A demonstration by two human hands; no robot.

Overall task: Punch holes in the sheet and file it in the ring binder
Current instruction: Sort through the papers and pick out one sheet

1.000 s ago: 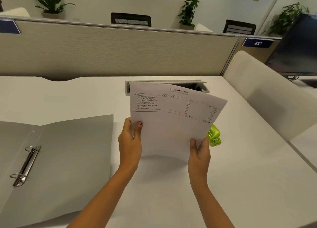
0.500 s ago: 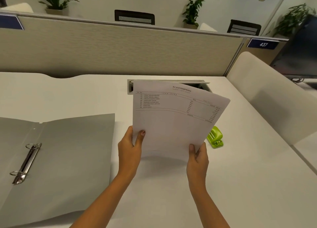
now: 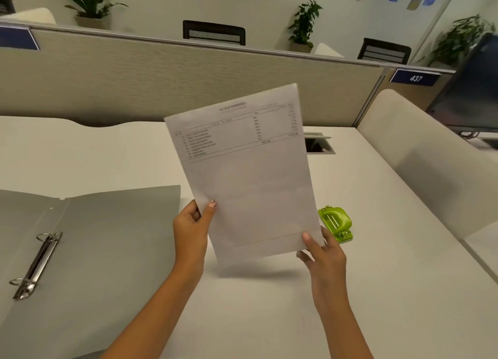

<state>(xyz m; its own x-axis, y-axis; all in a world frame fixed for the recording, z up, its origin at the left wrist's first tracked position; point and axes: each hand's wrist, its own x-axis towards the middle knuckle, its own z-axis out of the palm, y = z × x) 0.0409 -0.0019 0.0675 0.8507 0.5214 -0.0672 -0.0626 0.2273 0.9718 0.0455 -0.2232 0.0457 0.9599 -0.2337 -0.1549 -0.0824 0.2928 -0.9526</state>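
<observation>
Above a white office counter (image 3: 269, 318), the left hand (image 3: 192, 229) pinches the left edge, and the right hand (image 3: 323, 253) the lower right corner, of a printed sheet (image 3: 250, 183) held up, tilted. A green hole punch (image 3: 335, 222) sits just beyond the right hand, and an open grey ring binder (image 3: 94, 250) lies left of the left hand.

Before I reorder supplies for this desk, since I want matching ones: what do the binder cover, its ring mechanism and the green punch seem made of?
Binder cover: matte grey, thin and flat with a creased spine, probably plastic. Ring mechanism: polished metal, silvery with bright glints. Green punch: glossy lime shell, likely plastic, possibly painted metal.
</observation>
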